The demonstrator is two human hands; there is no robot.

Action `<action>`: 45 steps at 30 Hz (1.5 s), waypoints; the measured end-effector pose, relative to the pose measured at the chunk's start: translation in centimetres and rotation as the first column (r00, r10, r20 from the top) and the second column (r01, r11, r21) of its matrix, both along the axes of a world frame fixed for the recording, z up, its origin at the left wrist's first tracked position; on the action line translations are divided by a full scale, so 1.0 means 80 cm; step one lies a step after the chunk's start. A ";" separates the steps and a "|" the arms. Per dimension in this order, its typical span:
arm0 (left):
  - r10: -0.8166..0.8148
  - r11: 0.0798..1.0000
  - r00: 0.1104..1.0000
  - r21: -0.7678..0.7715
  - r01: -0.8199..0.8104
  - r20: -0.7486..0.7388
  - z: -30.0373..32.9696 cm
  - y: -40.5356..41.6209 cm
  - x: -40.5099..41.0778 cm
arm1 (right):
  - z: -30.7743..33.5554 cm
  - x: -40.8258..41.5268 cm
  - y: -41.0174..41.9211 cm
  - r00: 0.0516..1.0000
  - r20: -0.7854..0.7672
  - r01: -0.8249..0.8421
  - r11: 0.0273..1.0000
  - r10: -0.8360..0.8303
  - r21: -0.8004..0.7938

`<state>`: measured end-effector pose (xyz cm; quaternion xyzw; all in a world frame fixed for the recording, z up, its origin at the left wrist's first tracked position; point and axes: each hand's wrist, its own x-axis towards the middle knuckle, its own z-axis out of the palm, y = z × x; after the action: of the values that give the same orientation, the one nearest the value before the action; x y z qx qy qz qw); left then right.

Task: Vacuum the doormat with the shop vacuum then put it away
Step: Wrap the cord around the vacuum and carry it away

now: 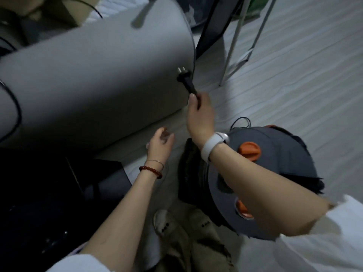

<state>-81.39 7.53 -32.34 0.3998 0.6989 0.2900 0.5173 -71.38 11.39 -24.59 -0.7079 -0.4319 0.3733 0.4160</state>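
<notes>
The shop vacuum, dark grey with orange knobs, stands on the pale floor below my right forearm. My right hand pinches the black power plug by its cord end, prongs pointing up, in front of a large grey panel. My left hand hovers with loosely curled fingers and holds nothing, just left of the vacuum's ribbed black hose. The doormat is not in view.
A dark box or case sits at the lower left. White metal legs and a black frame stand at the upper right. My feet in light slippers are below. Pale wood-grain floor spreads to the right.
</notes>
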 end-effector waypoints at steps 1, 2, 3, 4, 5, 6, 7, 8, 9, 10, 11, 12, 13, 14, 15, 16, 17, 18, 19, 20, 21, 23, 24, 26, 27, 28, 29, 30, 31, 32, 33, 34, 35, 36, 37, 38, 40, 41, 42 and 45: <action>-0.047 0.999 0.999 0.014 0.046 0.013 0.019 -0.006 0.012 | 0.014 0.015 -0.006 0.999 -0.026 0.023 1.000 -0.022 0.014; -0.101 0.995 0.995 0.019 0.101 0.009 0.036 -0.011 0.025 | 0.027 0.029 -0.014 0.997 -0.057 0.045 0.999 -0.044 0.018; -0.152 0.988 0.988 0.030 0.152 -0.012 0.049 -0.016 0.038 | 0.037 0.043 -0.021 0.994 -0.089 0.068 0.997 -0.066 0.020; -0.206 0.978 0.978 0.035 0.207 -0.036 0.063 -0.019 0.052 | 0.049 0.058 -0.029 0.987 -0.130 0.094 0.995 -0.090 0.019; -0.260 0.964 0.964 0.049 0.263 -0.055 0.078 -0.021 0.069 | 0.059 0.074 -0.034 0.976 -0.185 0.120 0.993 -0.115 0.013; -0.321 0.943 0.944 0.071 0.326 -0.077 0.091 -0.020 0.087 | 0.070 0.091 -0.037 0.959 -0.250 0.142 0.990 -0.136 0.007; -0.377 0.914 0.920 0.117 0.388 -0.105 0.102 -0.016 0.109 | 0.080 0.110 -0.037 0.937 -0.313 0.161 0.987 -0.152 0.004; -0.427 0.880 0.895 0.166 0.445 -0.131 0.112 -0.012 0.133 | 0.090 0.133 -0.034 0.914 -0.371 0.180 0.984 -0.165 0.005; -0.466 0.847 0.873 0.213 0.487 -0.147 0.118 -0.007 0.161 | 0.100 0.158 -0.030 0.889 -0.424 0.195 0.981 -0.173 0.009; -0.487 0.829 0.861 0.231 0.509 -0.148 0.124 -0.002 0.190 | 0.107 0.186 -0.025 0.867 -0.466 0.205 0.979 -0.174 0.015; -0.496 0.823 0.856 0.235 0.517 -0.145 0.128 0.003 0.221 | 0.113 0.217 -0.019 0.848 -0.503 0.209 0.978 -0.168 0.026; -0.490 0.829 0.861 0.232 0.509 -0.139 0.126 0.009 0.253 | 0.118 0.250 -0.013 0.829 -0.537 0.207 0.978 -0.155 0.038; -0.480 0.837 0.866 0.223 0.500 -0.141 0.120 0.015 0.285 | 0.120 0.286 -0.006 0.810 -0.569 0.207 0.977 -0.144 0.046; -0.479 0.841 0.861 0.194 0.506 -0.168 0.112 0.023 0.318 | 0.120 0.323 0.001 0.789 -0.598 0.215 0.975 -0.143 0.051; -0.493 0.830 0.843 0.172 0.530 -0.216 0.101 0.030 0.349 | 0.118 0.360 0.007 0.768 -0.623 0.227 0.973 -0.150 0.046; -0.506 0.817 0.818 0.152 0.556 -0.272 0.090 0.034 0.377 | 0.115 0.396 0.012 0.749 -0.641 0.239 0.971 -0.165 0.030; -0.518 0.807 0.797 0.132 0.576 -0.310 0.080 0.039 0.404 | 0.110 0.430 0.017 0.735 -0.652 0.252 0.968 -0.187 0.007; -0.518 0.810 0.788 0.104 0.577 -0.334 0.075 0.045 0.429 | 0.104 0.463 0.021 0.725 -0.655 0.266 0.964 -0.212 -0.018; -0.487 0.833 0.802 0.090 0.545 -0.347 0.069 0.053 0.449 | 0.097 0.492 0.024 0.719 -0.654 0.273 0.961 -0.235 -0.045; -0.418 0.878 0.841 0.086 0.471 -0.343 0.071 0.062 0.467 | 0.089 0.519 0.027 0.716 -0.651 0.272 0.960 -0.252 -0.072; -0.319 0.923 0.899 0.116 0.366 -0.300 0.073 0.071 0.482 | 0.080 0.542 0.027 0.713 -0.650 0.265 0.959 -0.265 -0.100; -0.144 0.971 0.978 0.170 0.169 -0.150 0.087 0.088 0.509 | 0.062 0.579 0.026 0.732 -0.629 0.225 0.964 -0.263 -0.141; -0.113 0.977 0.989 0.170 0.127 -0.093 0.096 0.094 0.523 | 0.050 0.592 0.022 0.772 -0.588 0.178 0.970 -0.240 -0.163; -0.127 0.978 0.992 0.167 0.126 -0.007 0.110 0.102 0.551 | 0.026 0.609 0.010 0.878 -0.464 0.025 0.980 -0.115 -0.196; -0.148 0.975 0.989 0.169 0.141 0.030 0.117 0.103 0.565 | 0.013 0.613 0.003 0.919 -0.394 -0.081 0.976 -0.005 -0.202; -0.167 0.972 0.984 0.176 0.153 0.065 0.125 0.103 0.577 | 0.002 0.615 -0.003 0.941 -0.315 -0.198 0.958 0.127 -0.206; -0.182 0.969 0.977 0.191 0.160 0.107 0.133 0.102 0.587 | -0.007 0.615 -0.008 0.935 -0.243 -0.312 0.928 0.260 -0.205; -0.189 0.966 0.970 0.207 0.156 0.150 0.143 0.102 0.593 | -0.012 0.611 -0.010 0.906 -0.195 -0.411 0.892 0.376 -0.186; -0.186 0.965 0.963 0.222 0.141 0.195 0.152 0.103 0.597 | -0.015 0.607 -0.009 0.874 -0.173 -0.479 0.864 0.454 -0.152; -0.180 0.965 0.956 0.233 0.125 0.232 0.160 0.104 0.597 | -0.016 0.602 -0.006 0.861 -0.163 -0.502 0.855 0.481 -0.128; -0.173 0.966 0.949 0.235 0.110 0.265 0.166 0.106 0.595 | -0.016 0.598 -0.001 0.872 -0.150 -0.484 0.866 0.466 -0.123; -0.164 0.968 0.945 0.228 0.100 0.284 0.171 0.106 0.591 | -0.016 0.596 0.003 0.894 -0.121 -0.445 0.887 0.431 -0.126; -0.148 0.973 0.943 0.217 0.084 0.297 0.174 0.106 0.586 | -0.017 0.596 0.008 0.919 -0.067 -0.394 0.909 0.388 -0.135; -0.121 0.977 0.940 0.204 0.057 0.318 0.175 0.107 0.581 | -0.017 0.599 0.013 0.938 0.008 -0.343 0.929 0.348 -0.139; -0.074 0.984 0.931 0.179 0.009 0.357 0.174 0.107 0.576 | -0.017 0.605 0.018 0.946 0.091 -0.299 0.946 0.311 -0.125; -0.006 0.990 0.913 0.133 -0.054 0.409 0.172 0.106 0.573 | -0.017 0.612 0.023 0.945 0.174 -0.261 0.960 0.276 -0.101; 0.150 0.983 0.846 0.010 -0.181 0.511 0.169 0.103 0.576 | -0.009 0.629 0.031 0.928 0.293 -0.229 0.973 0.230 -0.037; 0.214 0.974 0.811 -0.053 -0.222 0.544 0.168 0.102 0.581 | -0.004 0.637 0.034 0.917 0.335 -0.225 0.974 0.217 -0.014; 0.268 0.962 0.780 -0.111 -0.251 0.566 0.167 0.101 0.588 | 0.003 0.644 0.036 0.905 0.375 -0.219 0.976 0.203 0.001; 0.391 0.920 0.719 -0.246 -0.303 0.575 0.166 0.103 0.606 | 0.016 0.666 0.032 0.865 0.479 -0.217 0.972 0.149 0.090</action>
<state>-32.90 15.79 -19.09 0.1094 0.5728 0.4479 0.6777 -18.10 13.94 -23.30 -0.7016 -0.6102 0.1974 0.3105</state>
